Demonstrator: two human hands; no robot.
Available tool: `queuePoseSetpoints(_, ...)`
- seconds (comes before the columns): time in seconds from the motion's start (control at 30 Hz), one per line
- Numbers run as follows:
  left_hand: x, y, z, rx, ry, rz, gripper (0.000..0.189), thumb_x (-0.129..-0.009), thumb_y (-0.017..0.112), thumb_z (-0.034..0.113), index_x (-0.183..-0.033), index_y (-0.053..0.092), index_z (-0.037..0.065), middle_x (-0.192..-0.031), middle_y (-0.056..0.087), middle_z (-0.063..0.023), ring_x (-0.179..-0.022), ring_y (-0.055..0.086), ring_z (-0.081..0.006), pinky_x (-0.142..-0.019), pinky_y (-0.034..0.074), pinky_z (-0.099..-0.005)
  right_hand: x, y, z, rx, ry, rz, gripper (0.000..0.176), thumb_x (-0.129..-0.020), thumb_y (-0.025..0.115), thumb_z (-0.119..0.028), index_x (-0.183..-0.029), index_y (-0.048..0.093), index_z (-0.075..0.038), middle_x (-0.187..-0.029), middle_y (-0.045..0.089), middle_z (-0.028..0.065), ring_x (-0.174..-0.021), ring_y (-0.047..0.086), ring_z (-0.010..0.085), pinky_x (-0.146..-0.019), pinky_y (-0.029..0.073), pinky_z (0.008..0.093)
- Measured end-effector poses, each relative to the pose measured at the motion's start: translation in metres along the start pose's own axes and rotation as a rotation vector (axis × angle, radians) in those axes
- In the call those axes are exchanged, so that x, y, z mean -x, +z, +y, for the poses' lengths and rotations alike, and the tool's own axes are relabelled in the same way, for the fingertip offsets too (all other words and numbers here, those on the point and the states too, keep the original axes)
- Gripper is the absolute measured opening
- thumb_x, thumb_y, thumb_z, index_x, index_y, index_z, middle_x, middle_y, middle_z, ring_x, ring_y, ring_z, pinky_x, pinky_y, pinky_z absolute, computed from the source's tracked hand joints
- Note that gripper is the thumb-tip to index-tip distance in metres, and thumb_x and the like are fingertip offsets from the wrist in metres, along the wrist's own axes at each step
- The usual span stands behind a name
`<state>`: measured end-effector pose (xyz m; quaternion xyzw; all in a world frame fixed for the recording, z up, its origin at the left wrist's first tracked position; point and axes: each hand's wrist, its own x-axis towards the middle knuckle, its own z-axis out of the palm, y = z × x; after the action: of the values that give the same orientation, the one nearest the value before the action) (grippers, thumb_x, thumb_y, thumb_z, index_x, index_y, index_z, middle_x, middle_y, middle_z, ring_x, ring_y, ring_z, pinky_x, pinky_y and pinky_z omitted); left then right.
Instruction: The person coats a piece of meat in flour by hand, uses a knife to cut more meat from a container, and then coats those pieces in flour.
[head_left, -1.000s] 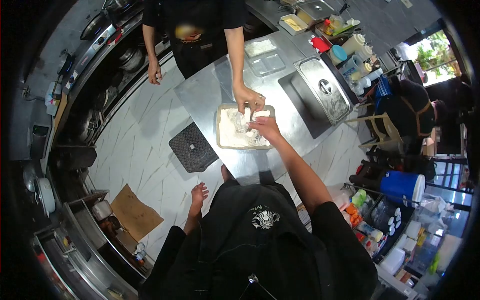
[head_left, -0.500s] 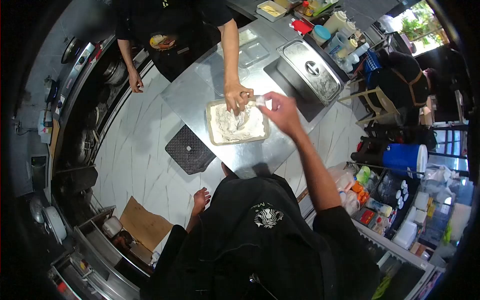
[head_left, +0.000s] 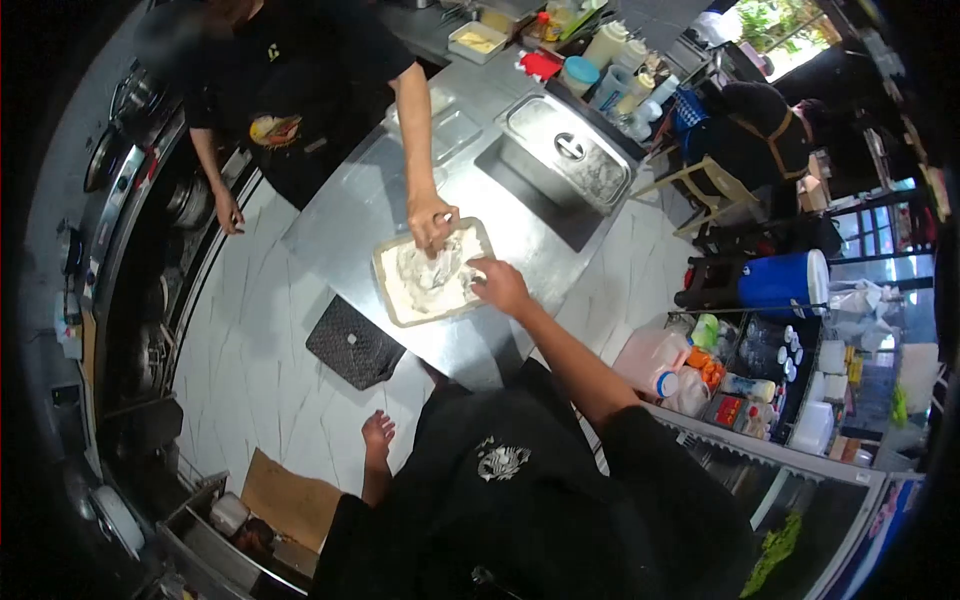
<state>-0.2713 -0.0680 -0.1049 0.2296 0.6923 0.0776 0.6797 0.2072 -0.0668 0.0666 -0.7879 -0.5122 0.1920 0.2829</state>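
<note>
A shallow rectangular tray [head_left: 383,289] of white, flour-like powder [head_left: 425,300] sits at the near end of the steel table. My right hand [head_left: 502,286] reaches over the tray's right side, fingers bent down at the powder. Whatever the fingertips may pinch is hidden. Across from me, a co-worker's hand [head_left: 432,222] is down in the same tray, touching a powder-coated lump I cannot identify. My left hand [head_left: 378,432] hangs low beside my body, away from the table, fingers apart and holding nothing.
Behind the tray stands a lidded steel pan [head_left: 565,150] on the table [head_left: 330,225]. Clear plastic containers [head_left: 450,130] lie near the co-worker's arm. Squeeze bottles [head_left: 630,80] line the back right. A black textured stool [head_left: 352,342] is on the floor at left.
My right hand has come down from above the tray's far right corner to the powder; the small whitish piece in its fingers is no longer visible. The whole view has shifted.
</note>
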Motion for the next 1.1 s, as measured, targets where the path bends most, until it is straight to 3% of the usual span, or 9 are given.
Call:
queuePoseSetpoints(0.13,0.023,0.001,-0.008,0.025,0.078,0.016,0.046,-0.097,0.056,0.041,-0.132,0.057,0.011,-0.118,0.063,-0.0114,-0.095,0.063,-0.0263,-0.078,0.049,-0.039,0.003,-0.06,-0.022,-0.354,0.338,0.131,0.046,-0.075,0.077,-0.013,-0.119,0.066,-0.003,-0.113,0.07,0.017,-0.11,0.066,0.032,-0.094,0.051,0.0397)
queuePoseSetpoints(0.23,0.033,0.008,-0.016,-0.002,0.02,0.117,0.05,-0.097,0.054,0.045,-0.133,0.056,0.011,-0.119,0.062,-0.0117,-0.099,0.062,-0.0269,-0.082,0.048,-0.0406,-0.03,-0.11,0.038,-0.168,0.057,0.41,0.045,-0.078,0.078,-0.015,-0.117,0.064,0.0,-0.116,0.068,0.0198,-0.108,0.066,0.0321,-0.096,0.05,0.0382)
queuePoseSetpoints(0.33,0.055,0.019,-0.041,0.093,0.091,0.167,0.054,-0.096,0.053,0.049,-0.133,0.056,0.011,-0.118,0.062,-0.0115,-0.102,0.061,-0.0276,-0.084,0.047,-0.0417,-0.076,-0.208,0.05,-0.189,0.263,0.327,0.049,-0.078,0.075,-0.02,-0.12,0.062,0.0,-0.099,0.072,0.0198,-0.093,0.07,0.0353,-0.085,0.053,0.0402)
queuePoseSetpoints(0.43,0.089,0.056,-0.073,0.201,0.112,0.346,0.05,-0.093,0.057,0.046,-0.131,0.059,0.014,-0.119,0.062,-0.0083,-0.101,0.061,-0.0271,-0.087,0.046,-0.0432,-0.134,-0.234,0.114,-0.136,0.079,0.394,0.057,-0.077,0.073,-0.017,-0.129,0.057,-0.005,-0.105,0.071,0.0195,-0.094,0.069,0.0364,-0.085,0.053,0.0405)
queuePoseSetpoints(0.53,0.123,0.105,-0.133,0.303,0.123,0.34,0.046,-0.093,0.057,0.041,-0.13,0.059,0.013,-0.119,0.062,-0.0063,-0.102,0.062,-0.0259,-0.087,0.047,-0.0425,-0.159,-0.25,0.135,-0.42,0.129,0.247,0.063,-0.081,0.073,-0.02,-0.136,0.047,-0.002,-0.109,0.069,0.0122,-0.101,0.066,0.024,-0.088,0.052,0.0404)
queuePoseSetpoints(0.63,0.157,0.173,-0.178,0.467,-0.059,0.271,0.049,-0.095,0.056,0.041,-0.134,0.057,0.011,-0.123,0.063,-0.0069,-0.108,0.063,-0.0278,-0.088,0.048,-0.0433,-0.175,-0.26,0.167,-0.835,-0.012,0.107,0.059,-0.087,0.071,-0.024,-0.139,0.047,-0.01,-0.104,0.067,0.0063,-0.101,0.063,0.017,-0.087,0.052,0.0386)
queuePoseSetpoints(0.73,0.182,0.215,-0.213,0.503,-0.097,0.232,0.051,-0.096,0.056,0.042,-0.136,0.055,0.011,-0.125,0.062,-0.0078,-0.109,0.063,-0.0288,-0.089,0.048,-0.0442,-0.183,-0.29,0.168,-1.03,0.138,-0.134,0.054,-0.089,0.069,-0.028,-0.138,0.048,-0.016,-0.105,0.064,0.0039,-0.102,0.061,0.0156,-0.088,0.05,0.0368)
queuePoseSetpoints(0.9,0.198,0.238,-0.236,0.509,-0.039,0.29,0.054,-0.097,0.056,0.044,-0.14,0.053,0.012,-0.129,0.062,-0.0095,-0.112,0.063,-0.0306,-0.091,0.047,-0.0455,-0.219,-0.283,0.175,-0.9,0.093,-0.54,0.049,-0.088,0.066,-0.031,-0.133,0.052,-0.018,-0.097,0.061,0.0011,-0.094,0.062,0.0144,-0.078,0.049,0.0434)
queuePoseSetpoints(1.1,0.188,0.249,-0.197,0.55,0.118,0.342,0.059,-0.097,0.056,0.046,-0.145,0.049,0.012,-0.133,0.06,-0.0114,-0.114,0.062,-0.0326,-0.094,0.047,-0.0472,-0.249,-0.291,0.185,-1.143,0.171,-0.747,0.047,-0.091,0.062,-0.033,-0.135,0.052,-0.019,-0.09,0.06,-0.0009,-0.087,0.063,0.0139,-0.068,0.049,0.0394)
